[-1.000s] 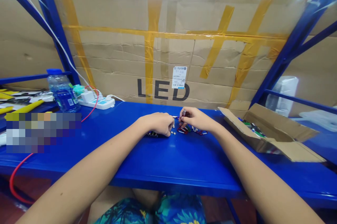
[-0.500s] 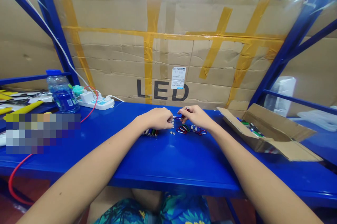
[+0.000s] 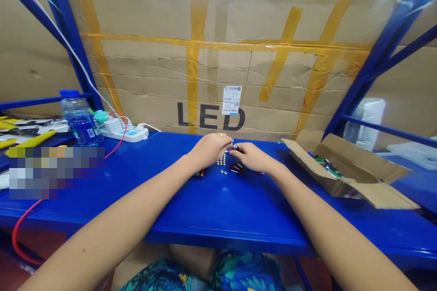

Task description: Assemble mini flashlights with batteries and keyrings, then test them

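My left hand [image 3: 212, 149] is closed, its fingertips meeting those of my right hand over the blue table; whatever they pinch is too small to make out. My right hand [image 3: 253, 156] is closed around a small red tube [image 3: 236, 146] with a silvery end. Just below the hands, silver button cells [image 3: 221, 160] lie in close rows, with two loose ones [image 3: 223, 172] nearer me. Colored carabiners [image 3: 236, 167] lie partly under my right hand. Several slim colored tubes [image 3: 200, 173] show beside my left wrist, mostly hidden by it.
An open cardboard box [image 3: 336, 168] with colored pieces stands at right. To the left are a bottle of blue liquid [image 3: 81, 120], a white power strip [image 3: 131, 134] and a red cable [image 3: 119, 145]. A large cardboard sheet [image 3: 153, 77] closes off the back of the blue table [image 3: 225, 211].
My left hand has moved up and right from the button cells to the red tube. My right hand has shifted slightly, now covering more of the carabiners. More button cells show.
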Action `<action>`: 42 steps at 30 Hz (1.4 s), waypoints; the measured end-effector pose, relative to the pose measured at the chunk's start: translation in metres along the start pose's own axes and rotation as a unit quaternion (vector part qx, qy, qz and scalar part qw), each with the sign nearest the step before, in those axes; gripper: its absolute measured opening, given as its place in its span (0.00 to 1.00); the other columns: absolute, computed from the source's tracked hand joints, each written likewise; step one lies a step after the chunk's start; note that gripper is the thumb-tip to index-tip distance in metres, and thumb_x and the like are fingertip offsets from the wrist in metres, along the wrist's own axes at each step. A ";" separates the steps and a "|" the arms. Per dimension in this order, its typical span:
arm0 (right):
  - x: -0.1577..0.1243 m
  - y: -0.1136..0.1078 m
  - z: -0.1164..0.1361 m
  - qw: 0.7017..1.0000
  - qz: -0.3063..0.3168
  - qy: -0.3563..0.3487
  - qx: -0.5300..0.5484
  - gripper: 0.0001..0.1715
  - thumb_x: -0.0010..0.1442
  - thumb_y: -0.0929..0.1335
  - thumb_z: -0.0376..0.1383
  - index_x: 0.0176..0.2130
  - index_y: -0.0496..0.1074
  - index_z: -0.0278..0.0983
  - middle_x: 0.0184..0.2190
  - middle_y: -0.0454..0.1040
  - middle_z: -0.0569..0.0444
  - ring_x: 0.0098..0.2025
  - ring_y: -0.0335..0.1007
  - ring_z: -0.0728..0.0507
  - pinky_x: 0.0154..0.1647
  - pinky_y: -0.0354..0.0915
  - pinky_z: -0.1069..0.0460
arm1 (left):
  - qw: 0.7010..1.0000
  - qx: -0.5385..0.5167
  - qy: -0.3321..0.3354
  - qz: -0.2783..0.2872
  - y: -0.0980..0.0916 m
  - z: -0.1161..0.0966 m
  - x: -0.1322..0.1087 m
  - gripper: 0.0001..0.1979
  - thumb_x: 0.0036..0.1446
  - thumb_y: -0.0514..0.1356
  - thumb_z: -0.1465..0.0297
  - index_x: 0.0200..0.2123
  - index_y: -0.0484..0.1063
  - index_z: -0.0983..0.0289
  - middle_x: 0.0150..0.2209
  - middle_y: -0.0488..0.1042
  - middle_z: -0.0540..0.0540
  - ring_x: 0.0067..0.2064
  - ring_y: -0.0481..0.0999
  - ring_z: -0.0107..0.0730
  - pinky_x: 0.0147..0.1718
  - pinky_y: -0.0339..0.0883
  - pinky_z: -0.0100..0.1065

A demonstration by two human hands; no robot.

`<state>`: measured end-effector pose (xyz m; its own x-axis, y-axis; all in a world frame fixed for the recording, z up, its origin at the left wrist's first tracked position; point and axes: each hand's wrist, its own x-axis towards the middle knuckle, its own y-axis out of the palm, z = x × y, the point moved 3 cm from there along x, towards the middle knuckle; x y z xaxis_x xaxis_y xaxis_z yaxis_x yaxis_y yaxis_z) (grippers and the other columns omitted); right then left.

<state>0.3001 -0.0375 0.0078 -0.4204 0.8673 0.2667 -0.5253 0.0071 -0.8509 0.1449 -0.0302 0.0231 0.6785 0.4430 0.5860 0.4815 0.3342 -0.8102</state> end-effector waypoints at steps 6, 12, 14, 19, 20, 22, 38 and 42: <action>-0.002 0.001 0.004 1.000 0.011 0.000 0.017 0.15 0.62 0.62 0.41 0.29 0.68 0.36 0.27 0.72 0.55 0.29 0.62 0.47 0.31 0.55 0.52 | 0.999 -0.030 0.025 -0.009 0.004 0.002 0.000 0.12 0.61 0.54 0.76 0.43 0.76 0.64 0.36 0.78 0.56 0.37 0.76 0.34 0.37 0.66 0.33; -0.002 0.002 0.000 0.998 0.010 0.001 0.061 0.16 0.61 0.62 0.42 0.29 0.70 0.35 0.26 0.72 0.56 0.28 0.62 0.48 0.30 0.56 0.53 | 0.998 -0.009 0.064 0.000 -0.002 -0.005 0.000 0.12 0.63 0.51 0.76 0.39 0.76 0.65 0.32 0.75 0.55 0.33 0.73 0.31 0.33 0.64 0.31; -0.001 0.002 0.001 0.997 0.005 -0.007 0.077 0.16 0.60 0.62 0.41 0.29 0.71 0.34 0.26 0.72 0.55 0.29 0.63 0.47 0.31 0.57 0.53 | 0.998 0.018 0.066 0.005 -0.004 -0.008 0.001 0.12 0.65 0.51 0.74 0.38 0.75 0.65 0.32 0.74 0.55 0.32 0.73 0.31 0.32 0.64 0.31; 0.000 0.001 0.002 0.993 -0.019 -0.018 0.113 0.12 0.57 0.62 0.36 0.26 0.69 0.34 0.24 0.70 0.57 0.28 0.61 0.48 0.31 0.57 0.53 | 0.994 0.074 0.079 0.018 -0.007 -0.012 0.001 0.14 0.67 0.49 0.70 0.41 0.74 0.65 0.34 0.75 0.57 0.36 0.75 0.34 0.34 0.67 0.33; 0.000 0.000 0.002 0.992 -0.022 -0.015 0.123 0.12 0.57 0.62 0.36 0.26 0.69 0.34 0.23 0.69 0.58 0.27 0.61 0.49 0.30 0.57 0.53 | 0.993 0.079 0.086 0.015 -0.006 -0.012 0.001 0.14 0.67 0.49 0.70 0.44 0.74 0.65 0.36 0.76 0.58 0.37 0.76 0.34 0.35 0.68 0.33; 0.001 0.000 -0.001 0.991 -0.025 -0.011 0.133 0.12 0.57 0.63 0.36 0.27 0.71 0.34 0.22 0.68 0.58 0.26 0.62 0.48 0.30 0.58 0.53 | 0.992 0.077 0.098 0.008 -0.006 -0.012 0.001 0.15 0.66 0.49 0.71 0.48 0.73 0.64 0.39 0.77 0.58 0.40 0.76 0.35 0.38 0.69 0.34; 0.001 -0.006 -0.005 0.997 -0.062 -0.042 -0.006 0.10 0.61 0.66 0.35 0.39 0.78 0.37 0.37 0.77 0.50 0.40 0.71 0.43 0.42 0.64 0.49 | 0.939 -0.074 -0.031 0.335 -0.008 -0.006 -0.011 0.12 0.53 0.61 0.72 0.40 0.79 0.58 0.37 0.80 0.53 0.36 0.76 0.34 0.31 0.63 0.30; -0.001 -0.004 -0.003 0.999 -0.029 0.003 0.021 0.11 0.62 0.64 0.39 0.36 0.74 0.37 0.29 0.75 0.53 0.32 0.69 0.45 0.33 0.61 0.51 | 0.940 -0.055 -0.017 0.336 0.000 -0.013 -0.010 0.10 0.53 0.60 0.74 0.36 0.80 0.59 0.33 0.79 0.53 0.33 0.75 0.34 0.28 0.61 0.30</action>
<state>0.3044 -0.0367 0.0093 -0.3838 0.8688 0.3129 -0.5798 0.0370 -0.8139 0.1453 -0.0454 0.0176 0.8331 0.5499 -0.0603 0.0060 -0.1181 -0.9930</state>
